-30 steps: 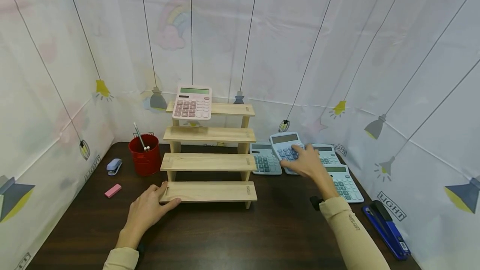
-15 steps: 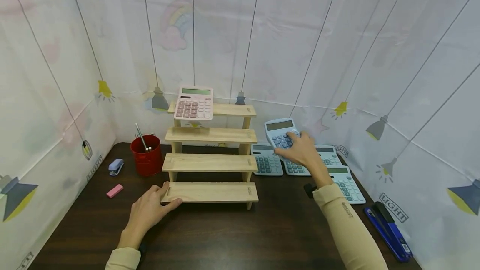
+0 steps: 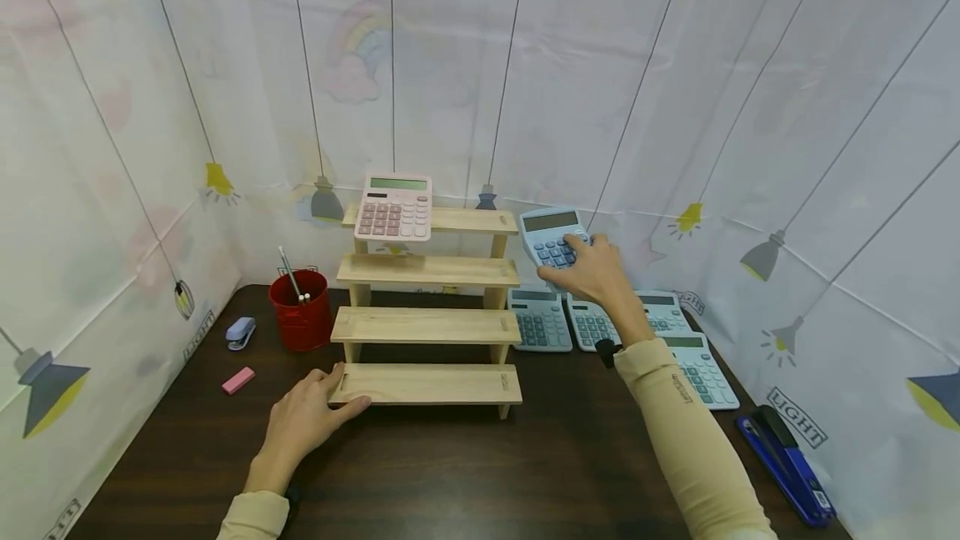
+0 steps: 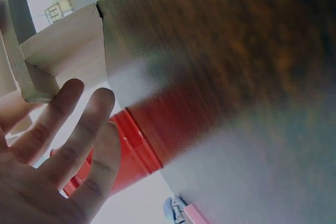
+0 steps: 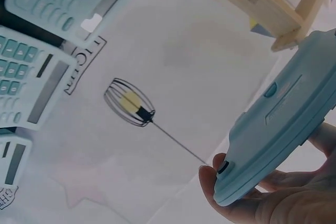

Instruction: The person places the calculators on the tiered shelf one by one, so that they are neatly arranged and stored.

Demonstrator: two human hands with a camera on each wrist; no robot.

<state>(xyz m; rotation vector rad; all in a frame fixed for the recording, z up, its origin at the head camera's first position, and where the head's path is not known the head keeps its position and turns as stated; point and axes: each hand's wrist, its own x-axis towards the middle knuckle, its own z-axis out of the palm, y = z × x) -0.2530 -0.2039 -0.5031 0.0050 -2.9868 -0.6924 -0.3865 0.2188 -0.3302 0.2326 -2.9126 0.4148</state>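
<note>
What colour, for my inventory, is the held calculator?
The held calculator is light blue, clearest in head view.

One pink calculator [image 3: 393, 219] sits at upper centre, one raised calculator [image 3: 551, 240] right of centre, and four flat calculators [image 3: 540, 327] at right: six units total. One wooden stand [image 3: 426, 383] at centre comprises four shelves. One red bucket [image 3: 303, 325] and one pink block [image 3: 238, 380] occupy the left. Staplers total two: small stapler [image 3: 241, 333], left; large stapler [image 3: 787, 465], lower right.

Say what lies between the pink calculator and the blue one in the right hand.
The head view shows the bare right part of the top shelf between the pink calculator and the blue calculator in the right hand. Nothing stands there.
</note>
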